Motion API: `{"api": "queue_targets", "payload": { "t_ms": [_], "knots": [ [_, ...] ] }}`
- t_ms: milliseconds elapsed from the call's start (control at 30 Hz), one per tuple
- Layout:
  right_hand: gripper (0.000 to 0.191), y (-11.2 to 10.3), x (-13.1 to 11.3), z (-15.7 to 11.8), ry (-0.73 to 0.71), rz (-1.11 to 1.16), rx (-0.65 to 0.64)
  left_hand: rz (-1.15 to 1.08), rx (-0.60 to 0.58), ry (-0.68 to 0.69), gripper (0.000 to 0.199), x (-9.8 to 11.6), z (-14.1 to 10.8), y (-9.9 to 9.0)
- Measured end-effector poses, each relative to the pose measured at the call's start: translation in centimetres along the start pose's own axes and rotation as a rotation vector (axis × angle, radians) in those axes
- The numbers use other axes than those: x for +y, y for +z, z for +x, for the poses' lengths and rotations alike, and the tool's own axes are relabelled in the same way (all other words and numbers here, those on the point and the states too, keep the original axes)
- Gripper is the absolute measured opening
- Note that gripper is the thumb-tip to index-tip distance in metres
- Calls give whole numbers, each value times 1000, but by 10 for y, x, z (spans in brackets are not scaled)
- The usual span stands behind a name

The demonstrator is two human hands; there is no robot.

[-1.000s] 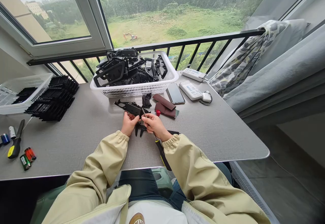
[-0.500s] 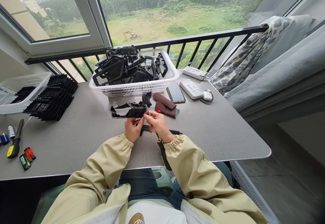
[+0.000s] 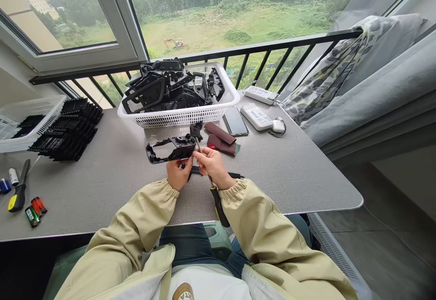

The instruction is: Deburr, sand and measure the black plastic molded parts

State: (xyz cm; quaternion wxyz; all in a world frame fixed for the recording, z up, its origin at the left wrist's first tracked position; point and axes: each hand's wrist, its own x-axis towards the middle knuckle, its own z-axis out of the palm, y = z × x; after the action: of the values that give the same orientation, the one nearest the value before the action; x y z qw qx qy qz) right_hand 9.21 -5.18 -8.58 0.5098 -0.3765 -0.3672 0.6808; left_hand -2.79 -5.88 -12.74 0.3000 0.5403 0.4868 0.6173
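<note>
My left hand [image 3: 177, 174] is closed on the near right end of a black plastic frame [image 3: 170, 151] with a large opening, held just above the table. My right hand [image 3: 213, 166] grips a slim file [image 3: 219, 205] by its metal shaft. Its black and yellow handle hangs down past my wrist, over the table's front edge. The shaft's tip [image 3: 198, 143] meets the right end of the frame; exact contact is too small to tell. A dark strip-like tool [image 3: 235, 175] lies on the table beneath my hands, partly covered by them.
A white basket [image 3: 180, 118] heaped with black plastic parts stands behind the frame. Right of it lie a brown case [image 3: 221, 139], a phone [image 3: 236, 122] and white devices [image 3: 257, 117]. Leftward are stacked black parts [image 3: 66, 130], another file [image 3: 20, 186] and several batteries [image 3: 36, 211].
The black frame has tilted, its left end turning so its opening shows more. Both hands stay nearly in place, and the view has shifted slightly.
</note>
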Motion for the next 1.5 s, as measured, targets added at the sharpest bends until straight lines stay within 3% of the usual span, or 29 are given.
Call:
{"api": "queue_targets", "payload": {
  "t_ms": [267, 533, 667, 767, 900, 967, 1100, 1300, 1500],
  "knots": [
    [35, -4, -1, 3, 12, 70, 10, -229, 91, -140, 34, 3, 8, 0],
    [28, -10, 6, 14, 94, 38, 120, -348, 181, -272, 41, 5, 19, -2],
    [23, -12, 5, 15, 130, 27, 144, -398, 227, -303, 40, 5, 24, -5],
    [34, -12, 3, 15, 166, 15, 139, -435, 266, -315, 40, 5, 28, -7],
    [24, -12, 3, 15, 184, 9, 135, -472, 295, -331, 40, 6, 30, -10],
    [29, -12, 3, 14, 192, 8, 124, -481, 303, -334, 40, 7, 31, -10],
    [54, -12, 3, 12, 225, 35, 48, -514, 304, -355, 40, 8, 32, -12],
    [30, -14, 1, 12, 225, 96, 15, -627, 238, -499, 35, 10, 35, -16],
    [30, -15, 3, 15, 200, 146, 33, -667, 128, -635, 27, 8, 36, -17]
  ]
}}
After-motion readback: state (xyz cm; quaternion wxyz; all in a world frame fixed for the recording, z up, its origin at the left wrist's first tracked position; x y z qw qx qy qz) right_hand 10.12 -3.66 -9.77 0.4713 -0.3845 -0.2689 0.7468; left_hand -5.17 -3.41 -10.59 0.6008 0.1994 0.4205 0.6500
